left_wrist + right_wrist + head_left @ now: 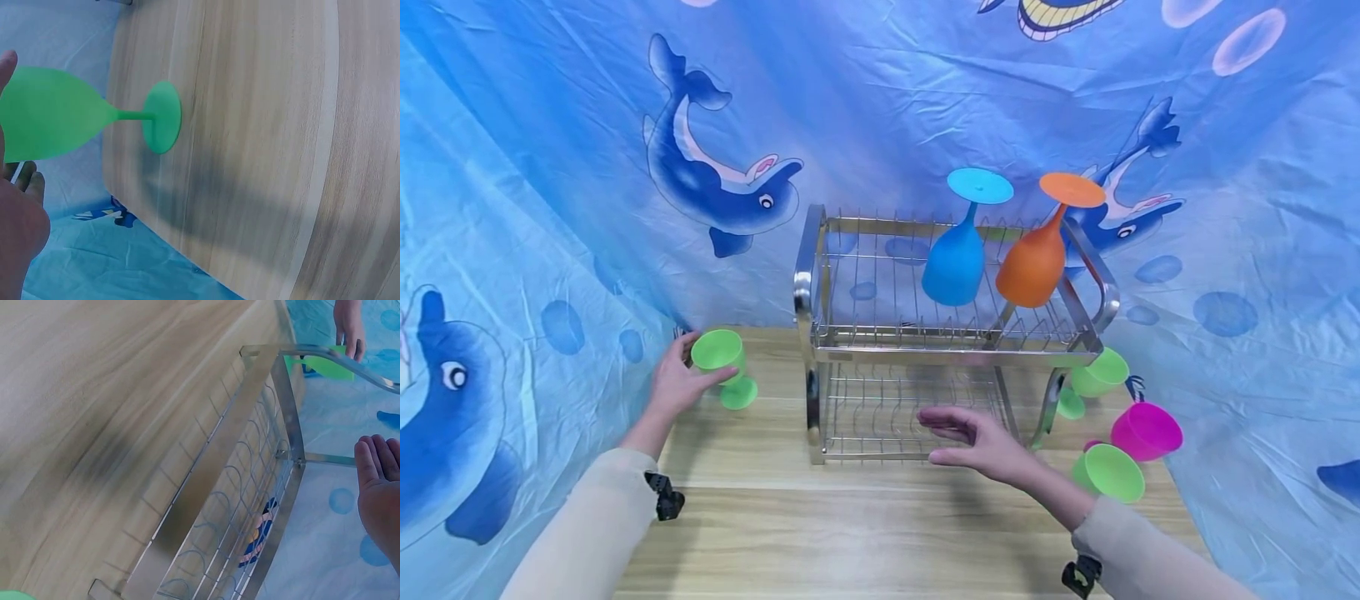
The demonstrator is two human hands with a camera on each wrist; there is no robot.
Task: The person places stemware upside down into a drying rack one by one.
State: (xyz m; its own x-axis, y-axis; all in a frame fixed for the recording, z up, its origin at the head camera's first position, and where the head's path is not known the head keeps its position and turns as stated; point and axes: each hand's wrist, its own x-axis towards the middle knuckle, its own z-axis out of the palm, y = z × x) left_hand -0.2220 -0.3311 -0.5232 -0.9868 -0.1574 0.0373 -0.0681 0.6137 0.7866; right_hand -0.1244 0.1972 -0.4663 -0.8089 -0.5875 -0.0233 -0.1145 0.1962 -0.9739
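Note:
At the table's left side, my left hand (pixel 679 382) holds a green plastic goblet (pixel 718 352) by its bowl, thumb in front and fingers around the far side. In the left wrist view the goblet's round foot (pixel 164 117) is at the tabletop; whether it touches cannot be told. My right hand (pixel 981 446) hovers in front of the metal dish rack's lower tier, fingers loosely extended, holding nothing. On the rack's upper tier (pixel 880 332) a blue goblet (pixel 955 262) and an orange goblet (pixel 1033 265) stand upside down, tilted, side by side.
Right of the two-tier rack are a green goblet (pixel 1099 373), a magenta goblet (pixel 1146 431) and another green goblet (pixel 1108 472), the last partly behind my right forearm. Blue dolphin-print sheeting (pixel 880 108) encloses the wooden table (pixel 850 533) at the back and sides.

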